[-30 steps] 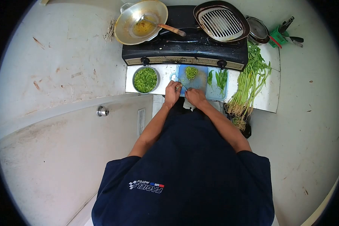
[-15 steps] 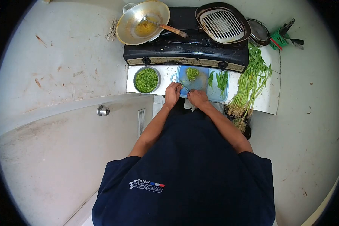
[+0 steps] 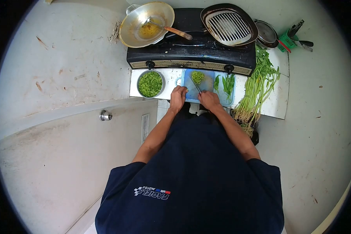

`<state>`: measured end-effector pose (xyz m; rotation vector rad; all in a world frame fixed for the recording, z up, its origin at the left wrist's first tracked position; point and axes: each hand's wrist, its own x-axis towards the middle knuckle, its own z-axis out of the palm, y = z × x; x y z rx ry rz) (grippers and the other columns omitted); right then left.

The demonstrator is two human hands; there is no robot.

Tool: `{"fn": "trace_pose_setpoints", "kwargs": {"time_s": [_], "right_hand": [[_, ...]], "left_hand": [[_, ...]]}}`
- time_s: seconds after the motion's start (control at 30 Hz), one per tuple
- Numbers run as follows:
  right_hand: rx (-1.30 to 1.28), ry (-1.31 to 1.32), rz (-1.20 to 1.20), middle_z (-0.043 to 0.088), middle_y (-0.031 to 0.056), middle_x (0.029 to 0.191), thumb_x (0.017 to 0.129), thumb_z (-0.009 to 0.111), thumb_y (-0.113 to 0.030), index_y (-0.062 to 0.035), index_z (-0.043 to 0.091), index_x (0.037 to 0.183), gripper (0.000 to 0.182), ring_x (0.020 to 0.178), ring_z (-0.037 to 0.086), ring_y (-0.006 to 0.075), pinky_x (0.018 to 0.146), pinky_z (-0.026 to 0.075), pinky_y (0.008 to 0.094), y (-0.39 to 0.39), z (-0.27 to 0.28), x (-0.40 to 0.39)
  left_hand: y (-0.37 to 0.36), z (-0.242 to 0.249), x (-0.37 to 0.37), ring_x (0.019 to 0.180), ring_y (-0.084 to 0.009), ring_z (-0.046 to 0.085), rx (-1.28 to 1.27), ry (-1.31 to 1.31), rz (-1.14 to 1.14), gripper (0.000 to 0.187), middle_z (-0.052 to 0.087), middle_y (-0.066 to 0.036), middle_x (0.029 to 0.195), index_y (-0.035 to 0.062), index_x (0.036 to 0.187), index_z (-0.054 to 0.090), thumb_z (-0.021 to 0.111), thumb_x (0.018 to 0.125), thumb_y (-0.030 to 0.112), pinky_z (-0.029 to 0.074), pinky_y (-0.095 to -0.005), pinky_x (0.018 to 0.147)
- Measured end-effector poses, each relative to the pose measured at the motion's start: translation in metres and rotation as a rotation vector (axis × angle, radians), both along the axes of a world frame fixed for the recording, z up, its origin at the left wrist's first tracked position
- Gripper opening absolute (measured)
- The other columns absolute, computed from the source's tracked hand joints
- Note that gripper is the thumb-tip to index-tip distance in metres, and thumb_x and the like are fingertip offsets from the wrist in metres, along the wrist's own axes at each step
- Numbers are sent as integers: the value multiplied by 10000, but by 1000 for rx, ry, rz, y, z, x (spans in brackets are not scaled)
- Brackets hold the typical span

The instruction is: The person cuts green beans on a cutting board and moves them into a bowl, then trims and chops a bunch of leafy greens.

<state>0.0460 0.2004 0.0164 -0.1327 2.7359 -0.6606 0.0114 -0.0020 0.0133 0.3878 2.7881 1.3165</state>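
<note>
Blue under the chopped greens (image 3: 197, 77), the cutting board (image 3: 193, 96) bears that pile near its far edge, left of centre, with whole leaves (image 3: 227, 83) toward its right edge. The right hand (image 3: 210, 100) grips a knife (image 3: 195, 84) at the near edge, blade slanting toward the far left corner. Near the near left corner, the left hand (image 3: 178, 98) has curled fingers; whether they grasp anything is too small to tell. A bowl (image 3: 163, 84) of chopped greens sits left of the board.
</note>
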Motion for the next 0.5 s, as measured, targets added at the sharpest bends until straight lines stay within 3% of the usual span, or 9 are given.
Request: {"fn": "trace_pose_setpoints", "kwargs": {"time_s": [0.5], "right_hand": [[-33, -8, 50, 743, 227, 864, 1014, 535, -314, 6, 727, 930, 382, 809, 737, 410, 763, 588, 507, -8, 7, 5]], "left_hand": [[14, -10, -12, 783, -368, 642, 26, 13, -3, 50, 618, -190, 863, -28, 938, 708, 702, 891, -14, 521, -444, 719]]}}
